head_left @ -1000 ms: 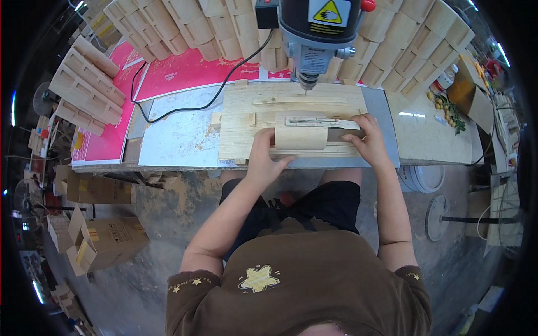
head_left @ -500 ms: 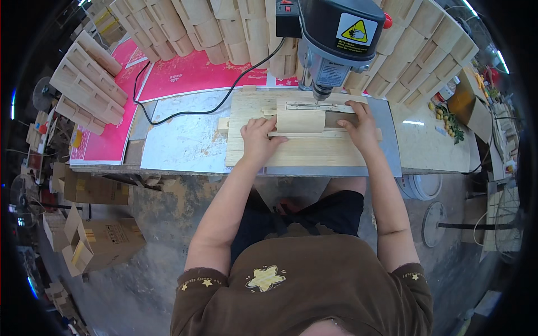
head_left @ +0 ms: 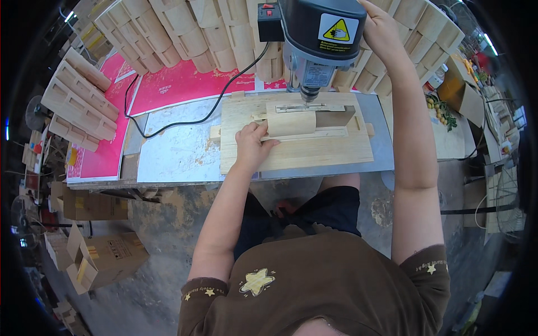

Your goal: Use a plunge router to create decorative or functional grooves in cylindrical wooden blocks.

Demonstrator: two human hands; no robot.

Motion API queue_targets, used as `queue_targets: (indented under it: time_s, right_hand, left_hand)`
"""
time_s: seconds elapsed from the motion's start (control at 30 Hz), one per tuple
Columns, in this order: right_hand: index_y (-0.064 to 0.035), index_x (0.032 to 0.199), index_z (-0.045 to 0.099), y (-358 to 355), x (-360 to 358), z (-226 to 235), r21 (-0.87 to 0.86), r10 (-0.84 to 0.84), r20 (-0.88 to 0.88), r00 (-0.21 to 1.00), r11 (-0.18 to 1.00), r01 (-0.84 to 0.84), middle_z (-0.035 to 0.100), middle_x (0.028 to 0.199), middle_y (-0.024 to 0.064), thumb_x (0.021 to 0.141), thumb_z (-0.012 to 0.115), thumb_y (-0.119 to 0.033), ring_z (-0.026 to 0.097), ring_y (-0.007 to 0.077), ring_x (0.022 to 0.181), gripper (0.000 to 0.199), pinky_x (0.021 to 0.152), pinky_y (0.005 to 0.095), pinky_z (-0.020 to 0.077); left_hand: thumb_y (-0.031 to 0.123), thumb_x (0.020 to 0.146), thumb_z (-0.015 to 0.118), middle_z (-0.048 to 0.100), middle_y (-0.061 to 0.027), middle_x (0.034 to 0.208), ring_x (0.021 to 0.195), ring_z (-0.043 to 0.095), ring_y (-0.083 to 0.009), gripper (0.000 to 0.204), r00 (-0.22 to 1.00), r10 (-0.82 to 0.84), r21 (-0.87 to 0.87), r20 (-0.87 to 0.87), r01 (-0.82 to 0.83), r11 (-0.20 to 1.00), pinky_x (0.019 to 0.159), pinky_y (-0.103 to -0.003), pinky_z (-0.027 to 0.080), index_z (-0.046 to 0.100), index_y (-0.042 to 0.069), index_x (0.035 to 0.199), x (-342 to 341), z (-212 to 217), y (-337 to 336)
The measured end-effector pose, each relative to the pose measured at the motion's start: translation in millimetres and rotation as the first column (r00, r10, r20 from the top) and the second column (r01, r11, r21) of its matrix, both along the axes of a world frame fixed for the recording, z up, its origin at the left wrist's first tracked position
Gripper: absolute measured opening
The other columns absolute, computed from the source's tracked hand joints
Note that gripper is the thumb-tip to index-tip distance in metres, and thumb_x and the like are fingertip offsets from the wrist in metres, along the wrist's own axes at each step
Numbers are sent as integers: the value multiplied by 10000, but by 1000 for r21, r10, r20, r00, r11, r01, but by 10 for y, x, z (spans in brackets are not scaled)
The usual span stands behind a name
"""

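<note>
A pale, curved wooden piece [head_left: 291, 123] lies in a wooden jig [head_left: 336, 147] under the drill press [head_left: 322, 33]. My left hand [head_left: 252, 143] presses its curled fingers on the piece's left end, with the thumb along the near edge. The drill chuck [head_left: 309, 92] stands just above a slotted strip [head_left: 302, 107] at the far side of the piece. A grey metal plate [head_left: 335, 117] sits against the piece's right end. My right hand [head_left: 384, 31] is raised and closed at the machine's right side, where its red knob was visible; the hand covers the knob.
Stacks of slotted wooden pieces [head_left: 207, 33] line the back of the bench, with more at the left [head_left: 81, 98]. A black cable [head_left: 224, 92] curves across the white board. A cardboard box [head_left: 106, 257] stands on the floor at left.
My right hand has left the jig's right end and risen to the drill press's right side. My left hand stays at the wooden piece. The whole view has shifted slightly.
</note>
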State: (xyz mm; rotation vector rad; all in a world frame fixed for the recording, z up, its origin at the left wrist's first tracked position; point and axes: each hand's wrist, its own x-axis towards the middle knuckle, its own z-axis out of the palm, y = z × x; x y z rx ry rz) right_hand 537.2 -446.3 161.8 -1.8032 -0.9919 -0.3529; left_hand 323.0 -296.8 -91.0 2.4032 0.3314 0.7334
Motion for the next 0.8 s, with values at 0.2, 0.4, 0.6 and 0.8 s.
queue_targets:
  time_s: [0.2, 0.4, 0.6, 0.8]
  right_hand:
    - [-44, 1100, 608, -416, -621, -53, -342, -316, 459, 830, 800, 493, 614, 815, 150, 934, 496, -288, 624, 179, 815, 316, 712, 317, 470]
    - [-59, 966, 648, -649, -1008, -718, -171, -225, 203, 953, 950, 261, 625, 727, 155, 888, 535, -186, 627, 305, 697, 187, 608, 354, 477]
    - [-32, 1112, 626, -511, -884, -1441, 136, -183, 185, 966, 978, 159, 617, 739, 136, 853, 541, -50, 606, 250, 647, 273, 595, 323, 461]
    - [-11, 1104, 625, -493, -773, -1565, 183, -106, 182, 978, 980, 72, 524, 644, 106, 842, 529, 5, 534, 213, 600, 279, 579, 300, 435]
  left_hand:
    - [123, 567, 808, 537, -61, 687, 649, 554, -240, 408, 996, 22, 50, 87, -26, 998, 596, -358, 446, 675, 103, 952, -43, 78, -7]
    - [208, 626, 787, 540, -11, 754, 781, 532, -213, 522, 996, 20, -30, -84, -23, 999, 744, -363, 356, 626, 151, 1119, -58, 36, 7]
    - [212, 616, 792, 541, -15, 750, 752, 535, -212, 497, 997, 22, -32, -76, -24, 999, 718, -358, 366, 642, 131, 1083, -49, 48, 10]
    - [209, 612, 795, 549, -16, 750, 762, 541, -212, 493, 998, 26, -17, -51, -27, 999, 718, -359, 368, 646, 121, 1073, -23, 4, -2]
